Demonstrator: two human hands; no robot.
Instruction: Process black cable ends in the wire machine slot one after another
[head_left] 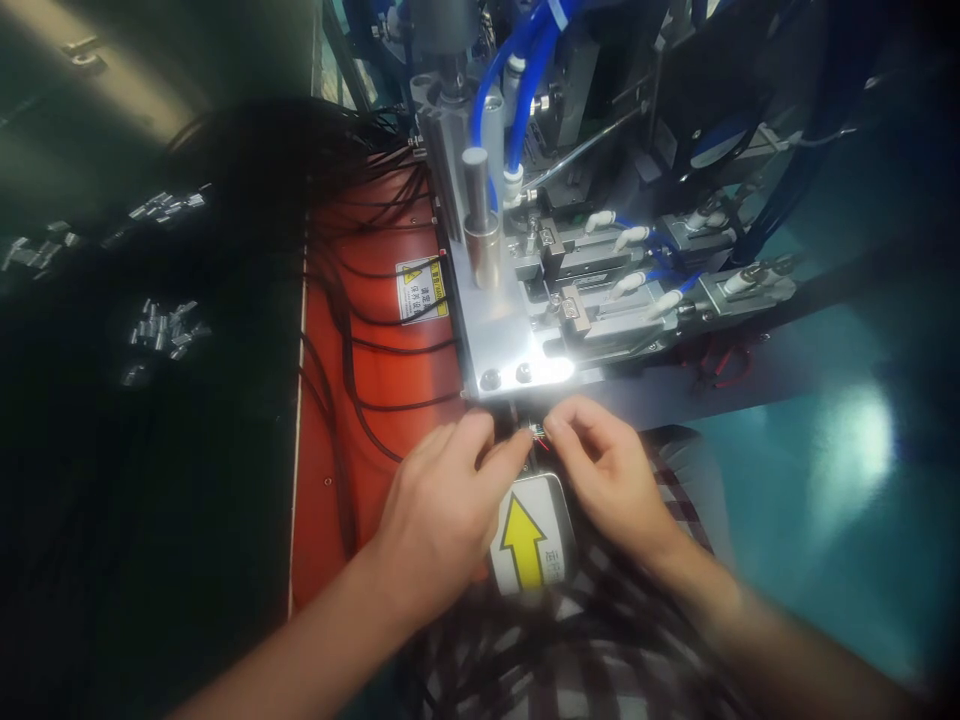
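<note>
My left hand is closed in a pinch, thumb and index finger together at the front edge of the machine. Facing it, my right hand pinches too, its fingertips a short way to the right. Between the two sets of fingertips shows a small piece with thin wires, one of them red; its exact kind is too small to make out. Both hands appear to touch it. Just beneath is a white plate with a yellow arrow. Directly above the fingers lies the machine's bright metal block.
Black cables run across the red surface at left. Small shiny metal pieces lie in heaps on the dark table. Pneumatic cylinders with white fittings and blue hoses stand at right and above.
</note>
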